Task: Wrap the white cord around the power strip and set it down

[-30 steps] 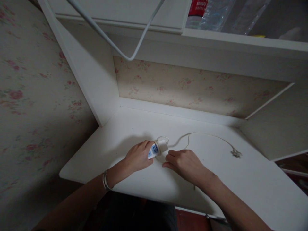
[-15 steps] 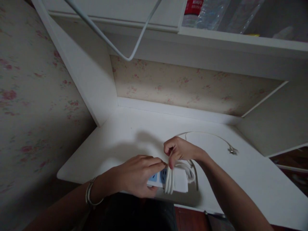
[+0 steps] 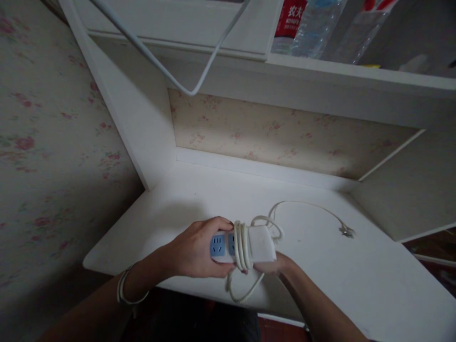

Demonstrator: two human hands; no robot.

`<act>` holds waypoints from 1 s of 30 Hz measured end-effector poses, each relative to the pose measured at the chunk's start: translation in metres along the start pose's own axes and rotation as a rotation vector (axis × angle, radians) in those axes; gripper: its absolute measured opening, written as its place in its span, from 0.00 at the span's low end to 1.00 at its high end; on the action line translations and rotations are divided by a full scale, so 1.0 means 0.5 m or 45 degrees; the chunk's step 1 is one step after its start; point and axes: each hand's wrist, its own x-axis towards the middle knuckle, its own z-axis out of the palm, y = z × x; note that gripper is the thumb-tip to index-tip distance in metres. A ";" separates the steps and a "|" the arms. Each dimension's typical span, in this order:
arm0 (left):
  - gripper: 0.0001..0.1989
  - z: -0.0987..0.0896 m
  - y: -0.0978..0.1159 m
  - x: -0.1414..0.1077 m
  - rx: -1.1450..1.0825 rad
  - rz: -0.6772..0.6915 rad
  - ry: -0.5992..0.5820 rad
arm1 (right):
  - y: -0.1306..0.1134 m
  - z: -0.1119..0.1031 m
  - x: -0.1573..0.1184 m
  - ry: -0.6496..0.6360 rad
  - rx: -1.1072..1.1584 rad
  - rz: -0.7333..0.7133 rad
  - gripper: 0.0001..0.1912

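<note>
A white power strip (image 3: 261, 244) with blue socket faces is held above the near edge of the desk. My left hand (image 3: 199, 249) grips its left end, thumb below and fingers over the far side. Several turns of its white cord (image 3: 242, 247) are wrapped around the strip's middle. Under the right end is my right hand (image 3: 272, 265), closed at the cord, with its fingers mostly hidden by the strip. One slack cord loop hangs below the strip, and another sticks out behind it. Farther right, the cord's plug (image 3: 346, 232) lies on the desk.
The white desk (image 3: 313, 270) runs back to a low ledge and flowered wallpaper. A thick pale cable (image 3: 192, 91) droops from above in front of the shelf. Plastic bottles (image 3: 317, 28) stand on the upper right shelf (image 3: 356, 71). White panels close both sides.
My right hand has gone from above the strip, where it pinched the cord, to underneath it. The strip has tilted, showing its sockets more, and a cord loop now hangs below.
</note>
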 end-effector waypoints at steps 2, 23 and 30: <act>0.28 0.002 -0.007 0.006 0.015 -0.103 0.075 | -0.014 0.019 -0.010 -0.053 0.160 0.081 0.19; 0.20 0.098 -0.074 0.028 0.705 -0.176 -0.055 | -0.113 -0.032 -0.061 0.107 -1.346 0.020 0.07; 0.16 0.094 -0.043 0.012 0.649 0.049 -0.379 | -0.104 -0.104 -0.037 0.167 -1.654 -0.283 0.04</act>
